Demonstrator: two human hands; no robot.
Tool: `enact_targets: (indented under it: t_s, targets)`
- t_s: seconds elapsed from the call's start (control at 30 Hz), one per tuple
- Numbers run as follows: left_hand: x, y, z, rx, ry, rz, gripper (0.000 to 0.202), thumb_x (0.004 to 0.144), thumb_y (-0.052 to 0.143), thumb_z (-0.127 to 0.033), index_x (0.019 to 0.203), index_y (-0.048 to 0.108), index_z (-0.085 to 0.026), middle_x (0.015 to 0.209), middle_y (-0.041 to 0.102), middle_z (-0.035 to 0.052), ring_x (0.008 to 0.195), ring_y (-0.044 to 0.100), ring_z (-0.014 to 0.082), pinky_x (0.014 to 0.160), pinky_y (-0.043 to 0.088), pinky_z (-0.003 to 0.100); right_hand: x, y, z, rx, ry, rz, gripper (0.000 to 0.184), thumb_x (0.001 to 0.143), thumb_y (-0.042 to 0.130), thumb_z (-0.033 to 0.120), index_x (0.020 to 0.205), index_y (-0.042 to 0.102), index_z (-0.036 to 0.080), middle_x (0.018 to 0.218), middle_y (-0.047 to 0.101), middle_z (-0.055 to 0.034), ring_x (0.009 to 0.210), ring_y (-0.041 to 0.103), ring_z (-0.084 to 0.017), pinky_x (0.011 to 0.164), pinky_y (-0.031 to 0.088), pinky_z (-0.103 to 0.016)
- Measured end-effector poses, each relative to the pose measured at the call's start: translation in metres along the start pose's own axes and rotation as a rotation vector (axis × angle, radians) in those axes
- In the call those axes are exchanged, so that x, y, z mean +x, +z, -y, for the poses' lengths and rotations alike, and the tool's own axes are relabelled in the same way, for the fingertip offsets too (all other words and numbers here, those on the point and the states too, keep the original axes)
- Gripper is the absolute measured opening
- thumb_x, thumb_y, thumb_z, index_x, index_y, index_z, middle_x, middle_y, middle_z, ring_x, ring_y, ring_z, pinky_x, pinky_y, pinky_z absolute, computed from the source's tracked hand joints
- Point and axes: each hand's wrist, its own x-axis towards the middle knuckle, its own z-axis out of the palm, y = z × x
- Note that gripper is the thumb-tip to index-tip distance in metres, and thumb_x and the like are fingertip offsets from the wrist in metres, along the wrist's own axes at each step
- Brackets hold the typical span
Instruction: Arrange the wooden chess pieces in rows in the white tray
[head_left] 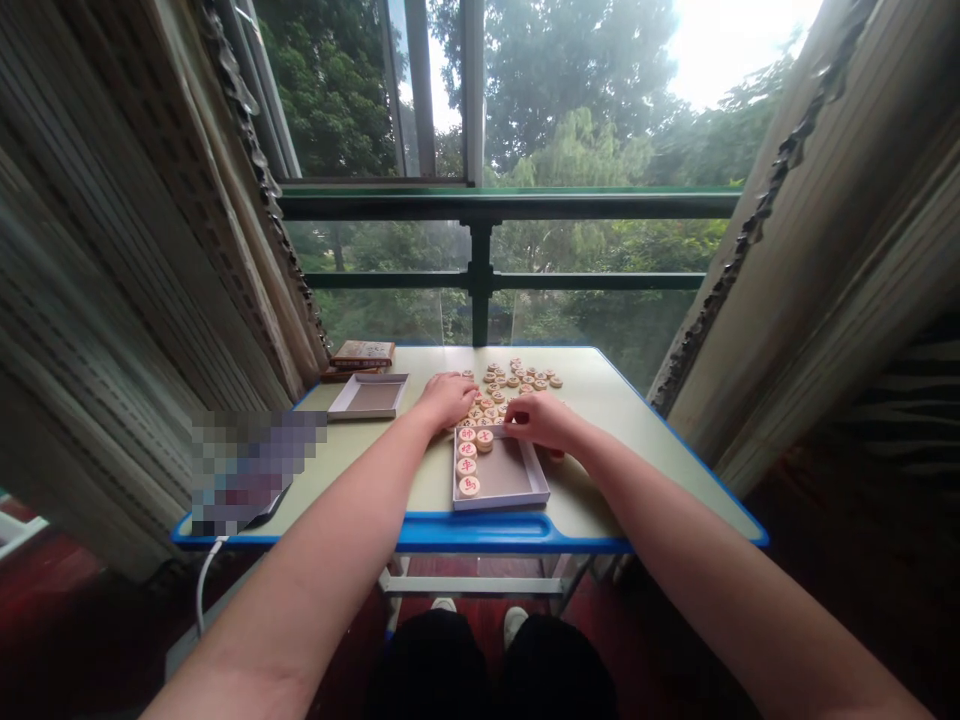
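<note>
Wooden Chinese chess pieces (527,376) with red or dark characters lie loosely across the table's far middle. At the left edge of this spread is my left hand (450,398), knuckles up, its fingers reaching over the nearest pieces. An open grey box half (517,500) sits close to the table's front edge. Inside it, red-marked pieces (468,467) form a column along the left side, with a short stack (484,441) beside the top one. My right hand (546,420) hovers at the box's far rim with fingers curled into a pinch; what they hold is hidden.
A second shallow box half (369,396) lies at the left, before a patterned box (363,354). A blurred-out device (259,475) with a white cable (201,580) occupies the near left corner. The table has a blue edge (472,530); curtains (810,200) and a window stand around it.
</note>
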Motion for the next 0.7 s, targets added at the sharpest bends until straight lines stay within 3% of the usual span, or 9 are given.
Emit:
enact_targets:
  t_s: [0.13, 0.33, 0.5, 0.6, 0.7]
  targets:
    - [-0.003, -0.007, -0.003, -0.007, 0.012, -0.036, 0.028, 0.083, 0.046, -0.028, 0.095, 0.071, -0.024, 0.100, 0.069, 0.0052, 0.105, 0.055, 0.0219, 0.096, 0.039, 0.032, 0.000, 0.000, 0.001, -0.003, -0.015, 0.000, 0.004, 0.069, 0.064, 0.017, 0.068, 0.068, 0.017, 0.060, 0.061, 0.0011, 0.054, 0.048, -0.009, 0.055, 0.034, -0.021]
    - [-0.002, -0.003, 0.001, -0.026, 0.002, -0.084, 0.029, 0.082, 0.049, -0.024, 0.103, 0.069, -0.023, 0.107, 0.065, 0.0070, 0.102, 0.053, 0.0241, 0.094, 0.040, 0.035, 0.000, 0.002, -0.001, 0.011, -0.042, 0.004, 0.005, 0.069, 0.062, 0.016, 0.069, 0.067, 0.017, 0.060, 0.059, 0.0011, 0.055, 0.047, -0.009, 0.055, 0.033, -0.021]
    - [0.000, -0.001, 0.005, -0.096, -0.039, -0.117, 0.024, 0.078, 0.054, -0.023, 0.094, 0.071, -0.021, 0.102, 0.064, 0.0089, 0.101, 0.054, 0.0242, 0.093, 0.042, 0.034, 0.001, 0.002, -0.003, 0.019, -0.034, 0.021, 0.004, 0.069, 0.062, 0.017, 0.069, 0.066, 0.017, 0.059, 0.058, 0.0014, 0.054, 0.045, -0.009, 0.055, 0.032, -0.021]
    - [0.000, -0.005, 0.002, -0.250, -0.092, -0.160, 0.019, 0.076, 0.058, -0.021, 0.087, 0.072, -0.018, 0.097, 0.064, 0.0091, 0.093, 0.058, 0.0221, 0.089, 0.044, 0.033, 0.000, 0.001, -0.004, 0.040, -0.050, 0.019, 0.005, 0.070, 0.061, 0.017, 0.070, 0.066, 0.017, 0.059, 0.057, 0.0018, 0.055, 0.045, -0.009, 0.055, 0.033, -0.021]
    - [-0.001, -0.012, -0.006, -0.577, -0.142, -0.179, 0.018, 0.074, 0.061, -0.022, 0.088, 0.071, -0.016, 0.091, 0.066, 0.0085, 0.081, 0.060, 0.0180, 0.079, 0.047, 0.031, 0.000, 0.001, -0.004, 0.067, -0.101, -0.056, 0.005, 0.072, 0.060, 0.017, 0.072, 0.065, 0.017, 0.061, 0.056, 0.0013, 0.057, 0.047, -0.010, 0.057, 0.036, -0.022]
